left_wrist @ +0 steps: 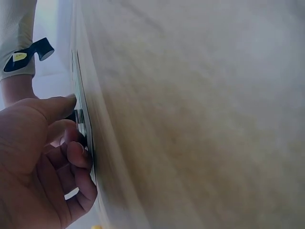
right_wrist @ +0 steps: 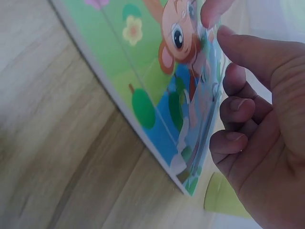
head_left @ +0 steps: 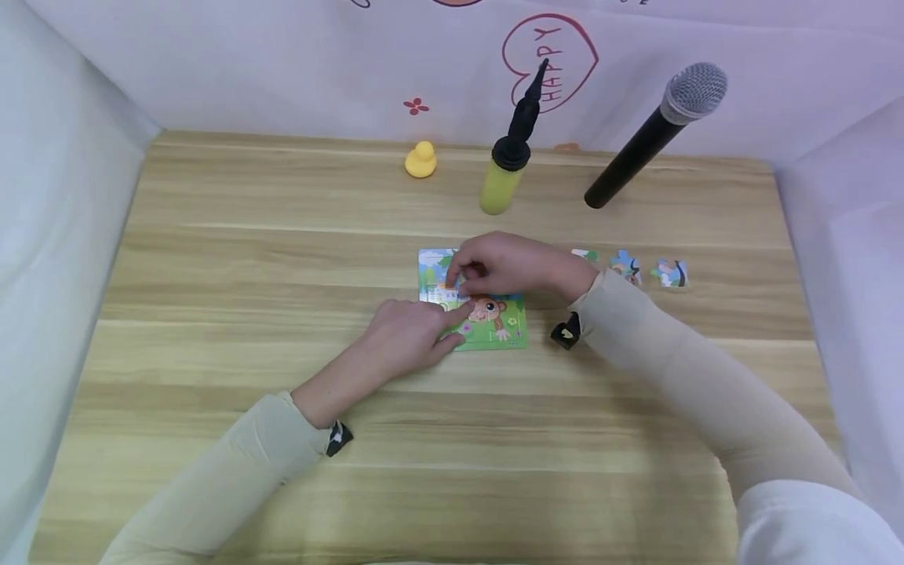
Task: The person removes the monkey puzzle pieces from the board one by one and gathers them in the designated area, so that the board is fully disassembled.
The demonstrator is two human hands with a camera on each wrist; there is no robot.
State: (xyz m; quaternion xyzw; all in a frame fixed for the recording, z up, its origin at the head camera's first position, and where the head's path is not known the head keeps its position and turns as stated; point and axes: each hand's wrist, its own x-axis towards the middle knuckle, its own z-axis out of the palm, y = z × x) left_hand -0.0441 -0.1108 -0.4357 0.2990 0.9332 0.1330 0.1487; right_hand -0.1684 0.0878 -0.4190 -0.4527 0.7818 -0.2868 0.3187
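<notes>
A jigsaw puzzle [head_left: 512, 333] with a cartoon monkey lies flat on the wooden table, partly covered by both hands. From the lower left my left hand [head_left: 410, 337] reaches in, its index finger extended onto the picture beside the monkey's face and its thumb lower down. Over the upper part is my right hand [head_left: 504, 267], fingers bent downward and thumb tip close to the left index fingertip. The right wrist view shows the right hand's fingers [right_wrist: 237, 109] curled beside the puzzle surface; I cannot tell whether they pinch a piece.
Loose puzzle pieces [head_left: 625, 267] lie to the right, partly behind the right wrist. Along the back stand a yellow toy duck [head_left: 421, 161], a yellow-green hand pump [head_left: 500, 184] with a black nozzle, and a black microphone [head_left: 632, 161]. White sheets with red drawings border the table [head_left: 282, 267].
</notes>
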